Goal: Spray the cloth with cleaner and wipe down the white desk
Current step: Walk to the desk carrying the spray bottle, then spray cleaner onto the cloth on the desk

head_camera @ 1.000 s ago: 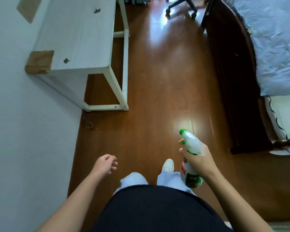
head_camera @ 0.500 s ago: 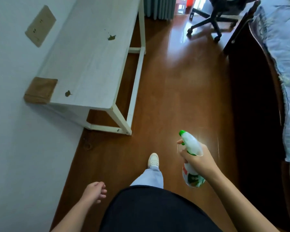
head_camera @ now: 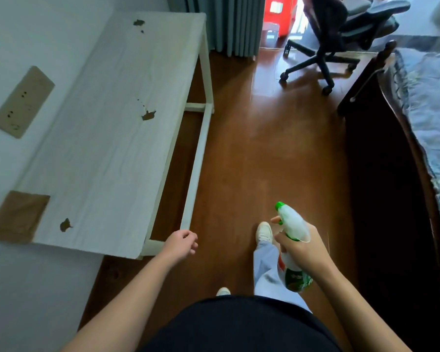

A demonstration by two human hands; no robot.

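Desk (head_camera: 112,148) ahead-left, long axis running away.
Right hand (head_camera: 302,250) wrapped round spray bottle (head_camera: 291,223); left hand (head_camera: 181,243) loosely curled, empty, nearer desk corner.

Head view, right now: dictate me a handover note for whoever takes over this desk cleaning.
Hands: the left hand is loosely curled, holds nothing and hovers by the desk's near corner. The right hand grips the spray bottle over the floor.
Things: the white desk stands along the wall. A brown folded piece, probably the cloth, lies on its near wall-side corner. Dark marks dot the top.
Done: bottle in hand.
Left: take the cloth, spray it, wipe the desk.
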